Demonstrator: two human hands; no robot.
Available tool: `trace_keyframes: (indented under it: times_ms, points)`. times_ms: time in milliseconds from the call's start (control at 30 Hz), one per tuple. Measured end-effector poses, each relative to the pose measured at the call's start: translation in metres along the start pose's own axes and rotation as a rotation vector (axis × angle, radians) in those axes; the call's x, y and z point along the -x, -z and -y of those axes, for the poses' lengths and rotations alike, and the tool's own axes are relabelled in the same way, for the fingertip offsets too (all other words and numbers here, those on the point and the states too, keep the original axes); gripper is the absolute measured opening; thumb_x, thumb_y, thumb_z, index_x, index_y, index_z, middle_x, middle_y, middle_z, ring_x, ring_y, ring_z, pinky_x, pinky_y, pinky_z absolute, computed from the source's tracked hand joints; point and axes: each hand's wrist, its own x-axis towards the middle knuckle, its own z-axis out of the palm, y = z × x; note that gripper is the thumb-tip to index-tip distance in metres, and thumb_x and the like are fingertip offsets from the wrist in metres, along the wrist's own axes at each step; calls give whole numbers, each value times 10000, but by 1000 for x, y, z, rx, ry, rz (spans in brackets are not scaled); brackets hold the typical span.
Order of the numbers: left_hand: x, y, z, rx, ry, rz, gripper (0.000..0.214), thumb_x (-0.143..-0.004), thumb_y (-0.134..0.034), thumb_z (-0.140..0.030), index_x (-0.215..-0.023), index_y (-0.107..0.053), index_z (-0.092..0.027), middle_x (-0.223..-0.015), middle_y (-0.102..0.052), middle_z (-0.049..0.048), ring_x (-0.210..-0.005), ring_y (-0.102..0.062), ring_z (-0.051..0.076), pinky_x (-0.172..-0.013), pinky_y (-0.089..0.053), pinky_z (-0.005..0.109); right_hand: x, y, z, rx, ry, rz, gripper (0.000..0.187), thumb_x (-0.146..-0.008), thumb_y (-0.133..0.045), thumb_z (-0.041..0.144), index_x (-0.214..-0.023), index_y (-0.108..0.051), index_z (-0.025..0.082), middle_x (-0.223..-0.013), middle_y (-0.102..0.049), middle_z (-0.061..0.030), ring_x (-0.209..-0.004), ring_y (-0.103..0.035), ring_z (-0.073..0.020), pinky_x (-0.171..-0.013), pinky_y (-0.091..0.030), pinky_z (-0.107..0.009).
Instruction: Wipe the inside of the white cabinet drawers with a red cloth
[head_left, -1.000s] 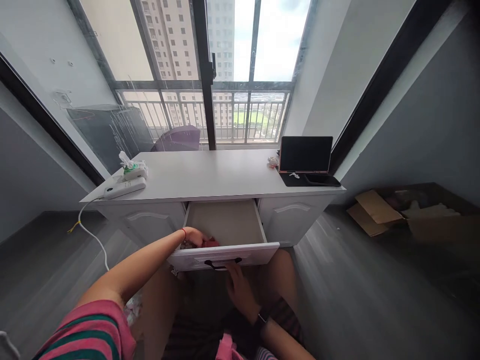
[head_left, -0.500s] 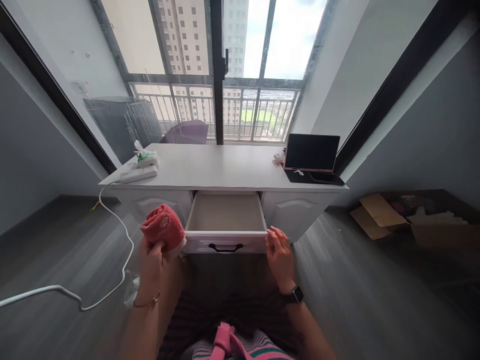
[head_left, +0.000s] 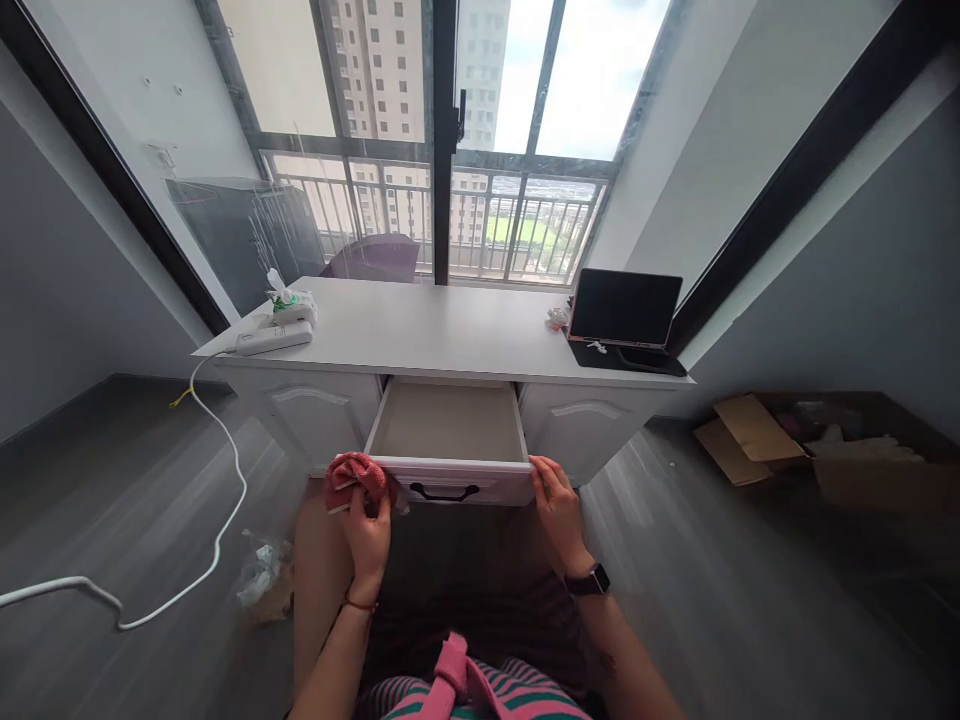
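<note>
A pulled-out drawer [head_left: 450,425] with a bare inside and a black handle [head_left: 444,493] sits in the middle of the white desk. My left hand [head_left: 367,535] is closed on a crumpled red cloth [head_left: 354,482], which it holds at the left end of the drawer front. My right hand [head_left: 559,515], with a dark watch on the wrist, grips the front right corner of the drawer with bent fingers.
On the white desktop [head_left: 427,325] stand a laptop [head_left: 626,308] at the right, and a power strip [head_left: 274,338] and tissue pack [head_left: 292,305] at the left. A white cord [head_left: 232,450] crosses the floor. An opened cardboard box [head_left: 757,430] lies right, a plastic bag [head_left: 262,570] left.
My left hand has moved right and down with the red cloth, from beside the drawer to its front left end. The cloth looks more crumpled. My right hand stays at the right corner.
</note>
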Motion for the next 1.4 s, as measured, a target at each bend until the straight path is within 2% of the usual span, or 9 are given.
trace_keyframes:
  times_ms: [100, 267, 400, 600, 767, 900, 1000, 1167, 1400]
  points:
    - [4, -18, -24, 2, -19, -171, 343, -922, -420, -353, -1190, -559, -191, -1330, -574, 161, -1254, -490, 314, -1041, -408, 442, -1, 1, 5, -19, -14, -15, 362, -1002, -370, 373, -1188, -640, 222, -1185, -655, -78, -1085, -628, -192, -965, -507, -351]
    - [18, -47, -59, -34, -312, -46, 304, -886, -521, -290, -1150, -647, -211, -1315, -586, 134, -1176, -525, 317, -996, -452, 450, -2, 0, 3, 7, -39, 12, 355, -1006, -367, 380, -1211, -630, 258, -1203, -655, -50, -1075, -635, -180, -949, -511, -329]
    - [27, -70, -92, -42, -654, 18, 346, -949, -451, -295, -1251, -621, -288, -1315, -599, 95, -1110, -553, 271, -956, -482, 441, -2, 2, -4, -2, -42, 39, 366, -1005, -365, 399, -1203, -642, 266, -1198, -664, -46, -1065, -643, -181, -957, -506, -322]
    - [37, -115, -113, -92, -981, -87, 362, -958, -476, -213, -1307, -567, -243, -1098, -684, 57, -941, -587, 186, -815, -509, 336, -3, 10, -6, -180, -122, 75, 461, -1025, -245, 383, -1186, -659, 258, -1225, -665, -33, -1091, -637, -172, -946, -505, -306]
    - [38, -147, -96, -201, -1159, 10, 257, -895, -603, -231, -1142, -672, -243, -1170, -663, 57, -1004, -575, 220, -742, -508, 347, -5, 13, -6, -173, -125, 72, 485, -1014, -243, 422, -1150, -685, 275, -1189, -684, -23, -1046, -653, -177, -885, -524, -289]
    - [36, -168, -72, -314, -1139, 222, 149, -873, -628, -229, -981, -728, -215, -1160, -673, 69, -1026, -591, 236, -702, -528, 343, -7, 14, 0, -100, -141, 59, 466, -1008, -263, 438, -1139, -688, 298, -1172, -691, -16, -1009, -663, -179, -824, -532, -276]
    - [31, -175, -51, -347, -1085, 272, 169, -877, -609, -181, -992, -731, -201, -1197, -669, 82, -1081, -594, 243, -793, -540, 378, -6, 17, 6, -47, -160, 68, 449, -1005, -279, 445, -1155, -683, 319, -1182, -688, -6, -966, -673, -175, -782, -533, -266]
    - [18, -159, -15, -356, -940, 259, 273, -890, -551, -128, -1109, -698, -199, -1234, -662, 113, -1049, -631, 248, -780, -545, 389, -6, 19, 11, -30, -174, 70, 437, -1000, -301, 450, -1140, -695, 321, -1163, -693, -3, -949, -674, -183, -780, -531, -274]
    - [-6, -107, 49, -442, -921, 117, 285, -825, -542, -38, -978, -733, -184, -1017, -695, 119, -991, -634, 272, -770, -555, 409, -6, 11, 9, -77, -157, 10, 497, -1002, -271, 468, -1091, -710, 251, -1125, -698, -51, -961, -661, -187, -803, -524, -284]
